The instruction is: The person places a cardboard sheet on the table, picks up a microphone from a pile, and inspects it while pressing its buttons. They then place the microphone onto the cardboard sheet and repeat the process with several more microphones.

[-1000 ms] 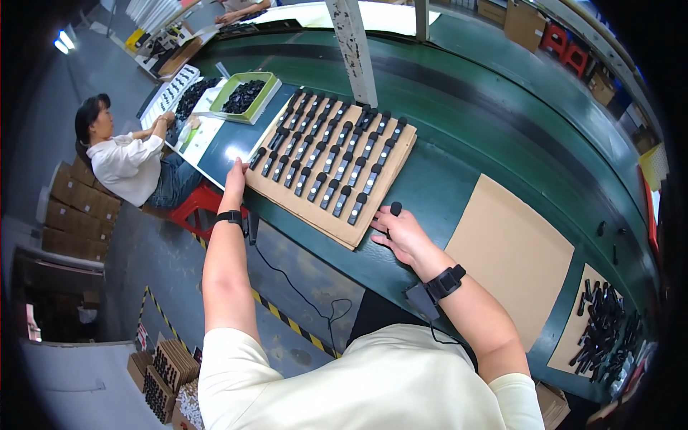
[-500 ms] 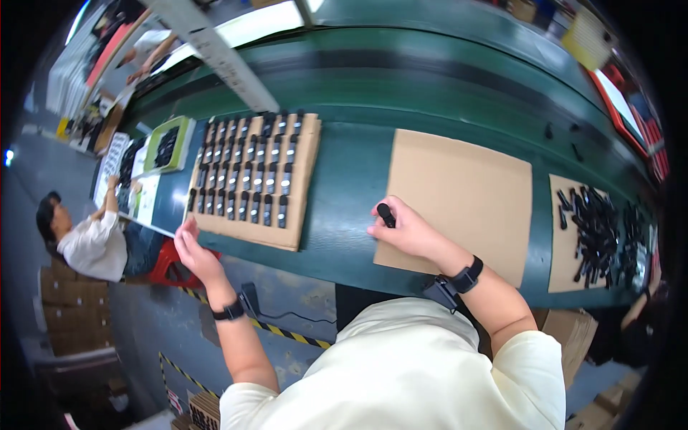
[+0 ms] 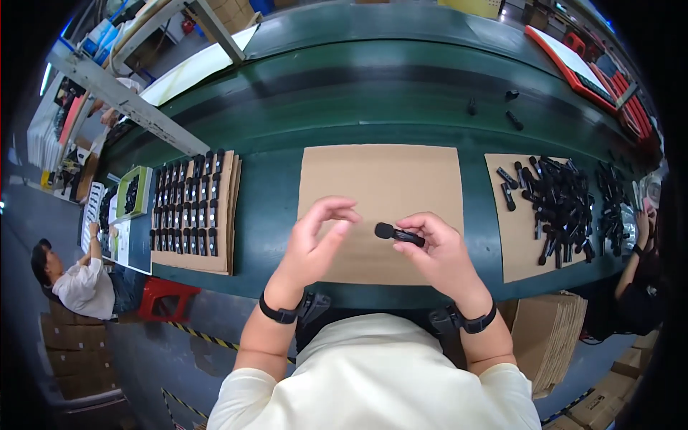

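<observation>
Cardboard, a flat brown sheet (image 3: 387, 179) on the green conveyor table (image 3: 373, 107), lies beneath the grip. Right hand (image 3: 441, 247) pinches a small black clip-shaped part (image 3: 398, 233) between its fingertips; left hand (image 3: 319, 240) hovers open beside it, holding nothing.

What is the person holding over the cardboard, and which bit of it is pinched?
The right hand pinches a small black stick-shaped part by its slimmer end; the rounded end pokes out. The left hand holds nothing.

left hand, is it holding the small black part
No, the left hand is open and empty above the cardboard sheet, while the right hand pinches the small black part.
</observation>
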Available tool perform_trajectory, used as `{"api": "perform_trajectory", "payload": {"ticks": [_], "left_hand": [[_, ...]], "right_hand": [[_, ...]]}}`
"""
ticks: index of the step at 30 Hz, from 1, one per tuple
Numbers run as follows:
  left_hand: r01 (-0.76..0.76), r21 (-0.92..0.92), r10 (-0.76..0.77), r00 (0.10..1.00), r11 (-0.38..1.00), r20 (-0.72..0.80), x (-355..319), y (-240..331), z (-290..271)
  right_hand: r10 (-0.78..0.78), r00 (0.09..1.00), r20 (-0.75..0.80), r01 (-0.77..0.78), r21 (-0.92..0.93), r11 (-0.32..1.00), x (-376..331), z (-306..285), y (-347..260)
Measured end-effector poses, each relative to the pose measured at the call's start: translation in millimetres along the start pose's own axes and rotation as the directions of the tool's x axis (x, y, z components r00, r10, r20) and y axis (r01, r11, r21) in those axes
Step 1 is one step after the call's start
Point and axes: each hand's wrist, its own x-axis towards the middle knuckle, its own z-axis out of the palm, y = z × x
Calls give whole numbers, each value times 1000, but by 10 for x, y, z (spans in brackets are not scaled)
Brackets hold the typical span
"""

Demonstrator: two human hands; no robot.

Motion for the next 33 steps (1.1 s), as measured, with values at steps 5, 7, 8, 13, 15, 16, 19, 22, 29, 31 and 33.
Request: {"api": "perform_trajectory", "payload": {"ticks": [5,7,8,13,15,16,19,22,29,31,33], "left_hand": [[-4,228,-36,985,974,169,338,108,154],[-14,158,-2,995,987,103,399,4,104],[-34,87,30,999,996,44,393,-65,71],[-226,91,223,974,970,36,629,-538,-12],[-228,112,233,972,967,-31,593,-757,-73],[-224,102,229,972,969,-44,596,-892,-79],[-103,10,103,995,995,-10,532,-1200,-102],[-121,62,120,993,991,9,487,-1196,-185],[-162,93,159,987,982,37,474,-1114,-226],[-184,107,180,983,977,43,466,-1071,-229],[-198,120,195,980,973,35,456,-1019,-222]], "right_hand": [[-99,995,14,100,-195,976,317,-42,-154],[-112,993,-40,106,-129,986,479,43,-153],[-115,993,-43,110,-92,990,554,120,-144],[-1,1000,-12,3,144,990,933,55,299],[25,1000,7,-25,106,994,1086,120,513],[50,999,2,-50,76,996,1132,123,620],[149,988,44,-154,178,972,1167,206,818],[242,970,14,-242,125,962,1134,232,817],[250,968,-30,-245,120,962,1083,171,772],[210,978,6,-208,171,963,1054,149,759],[197,980,-2,-195,141,971,1042,150,697]]}}
